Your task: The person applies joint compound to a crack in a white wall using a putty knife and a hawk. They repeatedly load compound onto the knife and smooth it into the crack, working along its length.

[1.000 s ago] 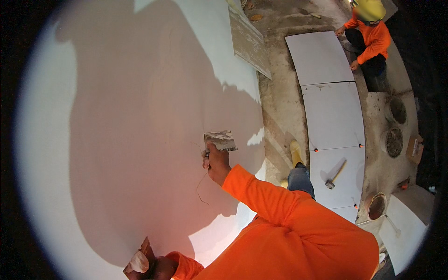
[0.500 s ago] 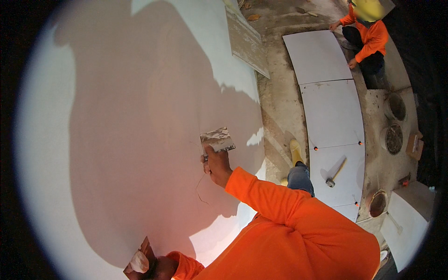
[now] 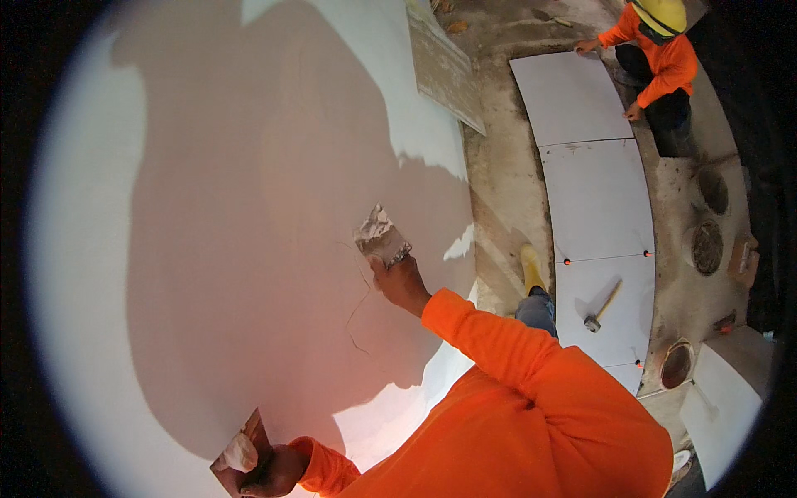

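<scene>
My right hand (image 3: 403,284) is closed around a wide putty knife (image 3: 382,236), its metal blade smeared with white filler. The blade sits over the large white wall (image 3: 282,249), on its shaded part; whether it touches the surface I cannot tell. A thin crack-like line (image 3: 362,309) runs down the wall beside this hand. Low at the left, my left hand (image 3: 282,470) grips a brown flat blade-like plate (image 3: 254,432). A lump of white filler (image 3: 241,453) sits on the plate. Part of the left hand's grip is hidden.
White floor panels (image 3: 594,199) lie in a row at the right, with a hammer (image 3: 603,309) on one. A co-worker (image 3: 668,66) in orange and a yellow helmet crouches at the far panel. Several buckets (image 3: 707,247) stand beyond. A board (image 3: 444,66) leans at the wall.
My right hand has shifted slightly right, and the putty knife has turned so its far edge tilts up to the left. My left hand still holds the plate with filler. The view has shifted slightly.
</scene>
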`<state>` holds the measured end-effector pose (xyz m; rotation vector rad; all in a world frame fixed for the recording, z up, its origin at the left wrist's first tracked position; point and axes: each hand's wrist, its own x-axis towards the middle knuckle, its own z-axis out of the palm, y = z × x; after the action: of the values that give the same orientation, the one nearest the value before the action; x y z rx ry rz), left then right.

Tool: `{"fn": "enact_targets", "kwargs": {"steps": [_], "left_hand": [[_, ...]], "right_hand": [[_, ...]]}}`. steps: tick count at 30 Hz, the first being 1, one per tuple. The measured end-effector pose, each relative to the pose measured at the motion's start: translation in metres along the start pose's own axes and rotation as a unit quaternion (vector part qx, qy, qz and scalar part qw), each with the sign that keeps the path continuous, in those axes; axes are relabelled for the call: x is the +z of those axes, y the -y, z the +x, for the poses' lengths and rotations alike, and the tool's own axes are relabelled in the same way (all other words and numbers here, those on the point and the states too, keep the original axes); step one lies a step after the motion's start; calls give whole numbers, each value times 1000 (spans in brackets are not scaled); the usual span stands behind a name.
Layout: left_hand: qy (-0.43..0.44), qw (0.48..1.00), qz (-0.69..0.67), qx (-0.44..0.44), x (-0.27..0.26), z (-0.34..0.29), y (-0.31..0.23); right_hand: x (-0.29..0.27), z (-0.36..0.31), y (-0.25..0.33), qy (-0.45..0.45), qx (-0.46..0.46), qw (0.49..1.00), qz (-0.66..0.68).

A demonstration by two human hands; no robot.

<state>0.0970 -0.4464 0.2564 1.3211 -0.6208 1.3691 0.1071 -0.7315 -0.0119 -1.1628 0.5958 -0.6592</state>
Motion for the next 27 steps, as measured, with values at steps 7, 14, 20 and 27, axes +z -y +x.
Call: {"fn": "enact_targets", "kwargs": {"steps": [7, 14, 20, 27], "left_hand": [[2, 1000, -27, 2, 14, -5, -5], [10, 999, -42, 11, 13, 0, 2], [11, 999, -46, 15, 13, 1, 5], [-28, 999, -33, 32, 28, -7, -12]], "right_hand": [[-54, 3, 15, 154, 82, 985, -12], [-49, -24, 5, 11, -75, 909, -410], [-6, -10, 0, 41, -135, 885, -444], [-2, -21, 28, 82, -134, 873, -462]]}}
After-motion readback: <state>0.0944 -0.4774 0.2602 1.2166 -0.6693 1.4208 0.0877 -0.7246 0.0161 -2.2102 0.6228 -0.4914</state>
